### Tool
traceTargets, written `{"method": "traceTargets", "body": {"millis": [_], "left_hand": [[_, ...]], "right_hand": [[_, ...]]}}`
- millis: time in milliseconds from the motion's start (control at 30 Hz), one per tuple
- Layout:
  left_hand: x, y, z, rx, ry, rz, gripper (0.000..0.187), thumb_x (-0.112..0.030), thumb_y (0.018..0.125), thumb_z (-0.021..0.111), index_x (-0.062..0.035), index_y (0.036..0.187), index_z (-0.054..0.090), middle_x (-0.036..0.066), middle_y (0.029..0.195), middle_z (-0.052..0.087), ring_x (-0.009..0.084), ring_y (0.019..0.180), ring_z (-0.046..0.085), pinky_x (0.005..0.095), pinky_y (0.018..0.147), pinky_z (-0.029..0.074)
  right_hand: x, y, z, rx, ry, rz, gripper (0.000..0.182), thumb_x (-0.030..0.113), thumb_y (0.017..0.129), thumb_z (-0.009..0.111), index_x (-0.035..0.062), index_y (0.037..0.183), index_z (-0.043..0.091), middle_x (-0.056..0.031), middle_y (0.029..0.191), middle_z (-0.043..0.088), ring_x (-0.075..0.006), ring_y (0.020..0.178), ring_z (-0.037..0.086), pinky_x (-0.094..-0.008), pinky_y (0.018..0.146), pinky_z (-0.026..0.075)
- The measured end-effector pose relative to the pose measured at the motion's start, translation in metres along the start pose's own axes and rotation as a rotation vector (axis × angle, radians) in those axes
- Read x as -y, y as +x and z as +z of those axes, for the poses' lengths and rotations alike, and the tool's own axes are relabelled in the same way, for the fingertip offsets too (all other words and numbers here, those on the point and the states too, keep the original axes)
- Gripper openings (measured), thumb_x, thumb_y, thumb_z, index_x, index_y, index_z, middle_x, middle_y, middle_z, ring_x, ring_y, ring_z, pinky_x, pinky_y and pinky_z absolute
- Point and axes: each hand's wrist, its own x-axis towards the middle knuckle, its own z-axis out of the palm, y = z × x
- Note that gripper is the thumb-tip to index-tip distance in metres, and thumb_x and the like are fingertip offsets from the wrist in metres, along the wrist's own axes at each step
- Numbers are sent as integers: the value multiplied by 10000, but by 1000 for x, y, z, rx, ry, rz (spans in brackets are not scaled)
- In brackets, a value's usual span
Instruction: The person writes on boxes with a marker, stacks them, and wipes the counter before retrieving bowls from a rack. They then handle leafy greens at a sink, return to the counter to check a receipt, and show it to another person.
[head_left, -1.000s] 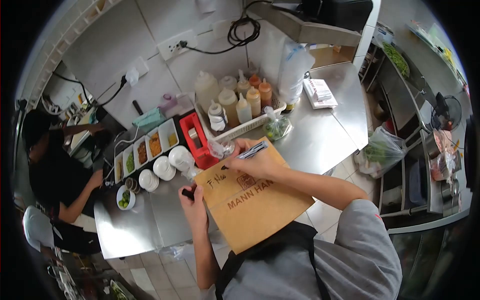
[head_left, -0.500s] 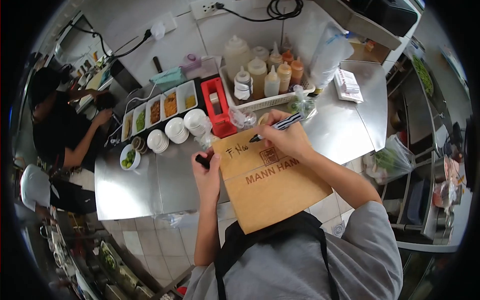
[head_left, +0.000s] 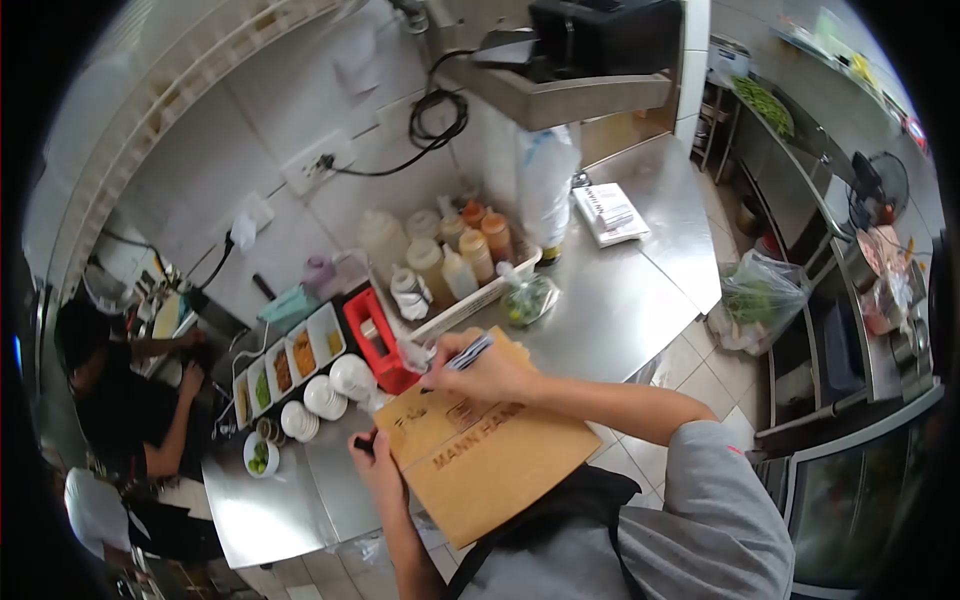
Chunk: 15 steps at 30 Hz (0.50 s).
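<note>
A brown paper bag (head_left: 497,468) printed "MANN HAN…" is held at a slant in front of my body, above the counter's front edge. My right hand (head_left: 488,374) grips a marker pen (head_left: 471,351), its tip low over the upper part of the bag beside handwritten black letters (head_left: 408,413). My left hand (head_left: 382,478) is closed at the bag's left edge, a black marker cap (head_left: 363,445) sticking out between thumb and fingers. The writing is blurred here.
Squeeze bottles (head_left: 458,272) fill a white basket behind the bag. Left of it are a red dispenser (head_left: 375,343), topping trays (head_left: 303,354), stacked white bowls (head_left: 325,397) and a bowl of limes (head_left: 260,456). A person in black (head_left: 130,400) works at far left.
My view has swung up and to the right, so the counter and bag sit lower and farther left. The marker is still in my right hand at the bag, with more strokes beside the first letters.
</note>
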Motion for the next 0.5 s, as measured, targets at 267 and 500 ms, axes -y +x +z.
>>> {"method": "traceTargets", "body": {"millis": [267, 500], "left_hand": [[-16, -3, 6, -110, 228, 16, 172, -176, 846, 559, -89, 920, 430, 8, 824, 439, 100, 768, 414, 233, 711, 372], [-19, -3, 4, -75, 232, 8, 158, -213, 863, 542, -95, 882, 439, -12, 772, 415, 83, 698, 392, 217, 627, 358]], "right_hand": [[-21, -3, -11, 117, 122, -241, 231, 181, 751, 710, 48, 879, 571, -14, 754, 586, -92, 682, 531, -239, 630, 440], [-25, -1, -17, 281, 362, -119, 205, 138, 757, 693, 51, 888, 562, 9, 746, 574, -60, 683, 521, -221, 608, 428]]}}
